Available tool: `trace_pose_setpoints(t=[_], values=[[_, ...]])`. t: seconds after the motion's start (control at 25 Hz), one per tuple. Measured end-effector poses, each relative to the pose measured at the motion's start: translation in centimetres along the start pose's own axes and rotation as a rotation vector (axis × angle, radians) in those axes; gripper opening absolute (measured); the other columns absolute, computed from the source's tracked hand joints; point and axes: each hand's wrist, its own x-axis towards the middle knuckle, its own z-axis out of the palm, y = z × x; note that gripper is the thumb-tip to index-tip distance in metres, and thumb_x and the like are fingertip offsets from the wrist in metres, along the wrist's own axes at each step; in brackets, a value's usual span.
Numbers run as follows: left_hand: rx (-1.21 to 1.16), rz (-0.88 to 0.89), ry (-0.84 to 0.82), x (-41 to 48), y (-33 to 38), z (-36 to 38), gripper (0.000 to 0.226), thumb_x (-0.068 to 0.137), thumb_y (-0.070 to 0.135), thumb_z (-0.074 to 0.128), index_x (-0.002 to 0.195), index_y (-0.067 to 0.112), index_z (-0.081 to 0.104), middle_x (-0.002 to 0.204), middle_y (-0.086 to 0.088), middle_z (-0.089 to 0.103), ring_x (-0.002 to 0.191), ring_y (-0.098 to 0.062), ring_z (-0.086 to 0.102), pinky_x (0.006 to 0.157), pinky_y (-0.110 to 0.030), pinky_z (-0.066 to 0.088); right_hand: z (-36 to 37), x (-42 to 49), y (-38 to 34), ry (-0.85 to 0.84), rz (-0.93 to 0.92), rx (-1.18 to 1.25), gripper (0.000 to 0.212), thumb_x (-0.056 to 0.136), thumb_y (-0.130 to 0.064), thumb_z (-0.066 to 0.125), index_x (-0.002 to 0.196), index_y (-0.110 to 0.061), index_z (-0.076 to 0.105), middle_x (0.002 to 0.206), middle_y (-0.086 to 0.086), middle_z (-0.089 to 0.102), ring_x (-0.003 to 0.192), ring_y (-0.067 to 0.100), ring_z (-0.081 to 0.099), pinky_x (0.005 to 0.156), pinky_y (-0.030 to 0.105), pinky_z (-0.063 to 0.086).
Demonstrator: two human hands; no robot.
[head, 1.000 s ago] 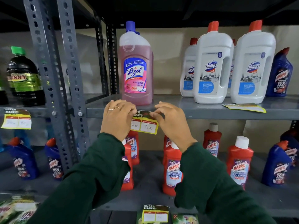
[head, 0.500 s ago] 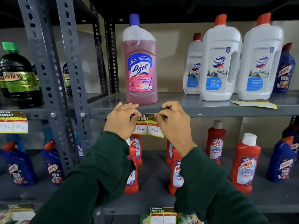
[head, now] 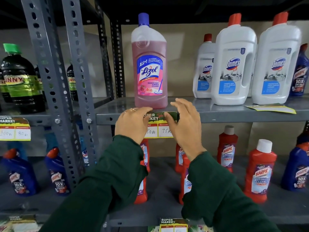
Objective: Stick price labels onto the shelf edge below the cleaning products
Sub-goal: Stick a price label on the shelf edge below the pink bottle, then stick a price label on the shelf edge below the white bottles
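In the head view, the label (head: 160, 124) lies on the front edge of the shelf (head: 234, 117), directly below the Lizol bottle (head: 149, 64), near the left end of this shelf. Its dark top strip is against the metal edge, and the yellow lower part with the two price boxes hangs below the edge. The long axis of the strip runs left to right, along the shelf edge. The left hand (head: 132, 125) covers the left end of the label, its fingers bent and pressing on the upper left corner; it pinches nothing. The right hand (head: 185, 126) is on the right end, fingers spread and open, the thumb on the top strip; whether the palm touches the paper I cannot tell. The label is therefore between the two hands, about equally near to both. Judging from this, the sticking of this label is almost finished, and the next one probably comes from the spare labels (head: 270, 108) lying flat on the shelf top at the right, before the Domex bottles (head: 234, 64); the right hand is nearer to them.
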Motion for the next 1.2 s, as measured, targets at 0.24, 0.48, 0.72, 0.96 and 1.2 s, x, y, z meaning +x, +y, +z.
trace_pose_setpoints(t=[0.24, 0.48, 0.72, 0.96, 1.2], values=[[0.091, -0.028, 0.056, -0.2, 0.0, 2.3, 0.040, 0.089, 0.040, 0.035, 0.100, 0.020, 0.068, 0.107, -0.004, 0.070, 0.102, -0.026, 0.059, 0.097, -0.037, 0.024, 1.3, 0.5, 0.7, -0.005, -0.025, -0.211, 0.052, 0.079, -0.059, 0.043, 0.091, -0.014, 0.066, 0.090, 0.007, 0.074, 0.092, 0.026, 0.063, 0.092, 0.035, 0.030], [0.043, -0.011, 0.126, -0.3, -1.1, 1.7, 0.023, 0.089, 0.027, 0.048, 0.086, 0.014, 0.067, 0.081, -0.006, 0.074, 0.081, -0.028, 0.064, 0.084, -0.032, 0.028, 0.7, 0.5, 1.3, 0.002, -0.101, -0.178, 0.040, 0.086, -0.042, 0.038, 0.087, -0.015, 0.066, 0.088, 0.004, 0.075, 0.084, 0.025, 0.062, 0.084, 0.031, 0.027], [-0.009, -0.067, 0.096, -0.5, -1.1, 1.7, 0.035, 0.080, -0.018, 0.047, 0.102, 0.006, 0.060, 0.085, -0.018, 0.071, 0.085, -0.037, 0.061, 0.091, -0.044, 0.034, 0.0, 0.0, 1.4, -0.029, -0.143, -0.183, 0.047, 0.082, -0.026, 0.023, 0.098, -0.003, 0.061, 0.096, 0.015, 0.072, 0.088, 0.031, 0.063, 0.088, 0.040, 0.041], [-0.143, -0.122, 0.212, 1.6, 1.5, 1.3, 0.054, 0.060, -0.017, 0.030, 0.094, 0.010, 0.063, 0.097, -0.016, 0.069, 0.094, -0.036, 0.057, 0.084, -0.049, 0.043, -2.8, 1.3, 2.8, -0.058, -0.021, 0.183, 0.039, 0.078, 0.011, 0.038, 0.110, -0.002, 0.057, 0.114, 0.017, 0.064, 0.098, 0.026, 0.062, 0.091, 0.044, 0.050], [-0.171, 0.093, 0.168, 3.3, 11.6, 6.2, 0.041, 0.069, 0.015, 0.030, 0.092, 0.009, 0.063, 0.096, -0.013, 0.070, 0.092, -0.035, 0.059, 0.084, -0.051, 0.047, -12.0, 5.8, 9.7, -0.052, 0.085, -0.086, 0.030, 0.083, 0.001, 0.044, 0.109, -0.006, 0.058, 0.117, 0.018, 0.060, 0.111, 0.033, 0.050, 0.093, 0.034, 0.038]])
